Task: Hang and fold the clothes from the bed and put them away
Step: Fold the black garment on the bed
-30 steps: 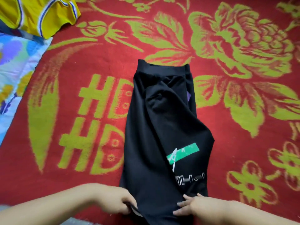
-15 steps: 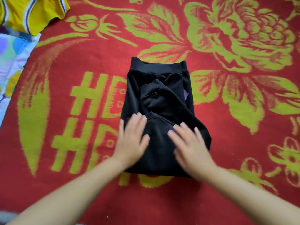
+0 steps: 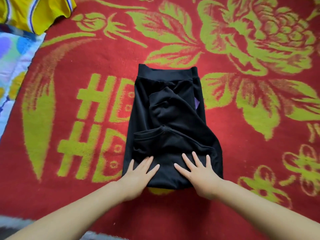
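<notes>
On red blanket [image 3: 173, 40] lettered "HD", flat hands [image 3: 173, 175] pressing folded black garment [image 3: 171, 122]

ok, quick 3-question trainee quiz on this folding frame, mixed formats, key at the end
1. True or false: both hands lie flat, fingers straight, on the black garment.
2. Multiple choice: the yellow garment lies at the A) top left B) top right C) bottom right.
3. Fill in: the black garment lies on a red blanket patterned with ____ flowers.

Key: 1 true: left hand, right hand. 2 A. 3 green.
</notes>
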`<state>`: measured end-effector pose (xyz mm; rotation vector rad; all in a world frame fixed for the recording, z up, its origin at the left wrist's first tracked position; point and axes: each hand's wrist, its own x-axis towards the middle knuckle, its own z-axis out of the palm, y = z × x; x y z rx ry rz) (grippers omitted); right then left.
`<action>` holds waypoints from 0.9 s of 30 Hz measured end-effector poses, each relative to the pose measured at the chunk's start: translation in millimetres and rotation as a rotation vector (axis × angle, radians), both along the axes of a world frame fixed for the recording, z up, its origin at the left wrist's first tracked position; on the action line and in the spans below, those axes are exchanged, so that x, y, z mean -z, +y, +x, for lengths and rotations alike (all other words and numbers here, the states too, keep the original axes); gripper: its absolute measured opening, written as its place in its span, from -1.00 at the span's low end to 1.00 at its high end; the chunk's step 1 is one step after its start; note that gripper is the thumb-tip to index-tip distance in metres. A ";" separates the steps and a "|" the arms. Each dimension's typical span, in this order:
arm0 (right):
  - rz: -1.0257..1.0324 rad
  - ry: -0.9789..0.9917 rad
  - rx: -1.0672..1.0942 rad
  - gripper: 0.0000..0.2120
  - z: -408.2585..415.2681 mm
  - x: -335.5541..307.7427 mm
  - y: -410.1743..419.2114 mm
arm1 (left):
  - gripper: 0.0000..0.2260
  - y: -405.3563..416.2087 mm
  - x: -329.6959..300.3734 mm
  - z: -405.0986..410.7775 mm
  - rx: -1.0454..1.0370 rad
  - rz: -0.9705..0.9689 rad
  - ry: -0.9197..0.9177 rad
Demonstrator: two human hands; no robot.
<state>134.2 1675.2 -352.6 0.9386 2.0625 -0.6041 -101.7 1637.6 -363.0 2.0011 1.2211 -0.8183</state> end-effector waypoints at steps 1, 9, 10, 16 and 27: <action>-0.127 -0.033 -0.027 -0.07 -1.3 -11.2 -2.2 | -0.19 0.0 -13.4 1.4 -0.012 -0.161 -0.017; -0.708 0.193 0.249 -0.65 5.1 -85.2 86.3 | -0.76 84.1 -83.9 -37.7 -0.535 -0.821 -0.244; -0.628 0.231 0.311 -0.70 3.1 -84.1 110.0 | -0.79 110.0 -81.8 -45.1 -0.566 -0.726 -0.253; -0.015 0.143 0.453 -0.52 -14.3 -34.0 197.8 | -0.75 213.0 -39.2 -51.7 -0.655 -0.050 -0.097; 0.539 0.285 0.363 -0.46 -25.6 50.3 80.1 | -0.48 82.1 58.4 0.2 -0.553 0.609 -0.048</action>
